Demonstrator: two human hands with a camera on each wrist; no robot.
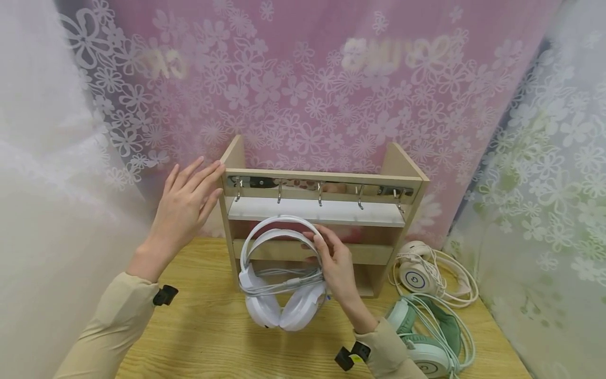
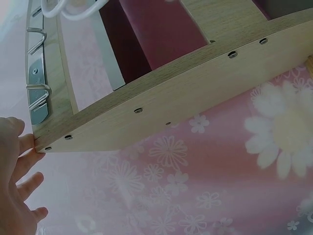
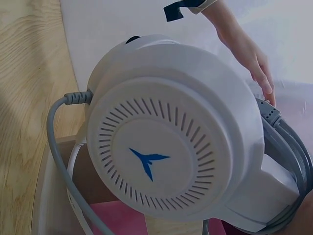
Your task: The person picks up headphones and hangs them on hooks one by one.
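Note:
My right hand [image 1: 340, 266] grips white headphones [image 1: 298, 308] by the right side of the headband, in front of a wooden rack [image 1: 326, 177]. A grey cable is bundled across them, and the ear cups hang at the bottom. In the right wrist view, one ear cup [image 3: 161, 147] shows a blue emblem and a ring of slots. Fingers extended, my left hand [image 1: 182, 210] touches the rack's upper left corner. The left wrist view shows those fingertips [image 2: 30, 143] at the side panel's edge. Several metal hooks [image 1: 320, 195] line the rack's top rail, above the headband.
Cream headphones [image 1: 416, 278] with a wound cable lie right of the rack. Nearer me are green headphones [image 1: 428, 358], also with a loose cable. All stand on a wood-grain table [image 1: 203, 326]. A pink floral curtain [image 1: 303, 95] hangs behind, with pale walls at both sides.

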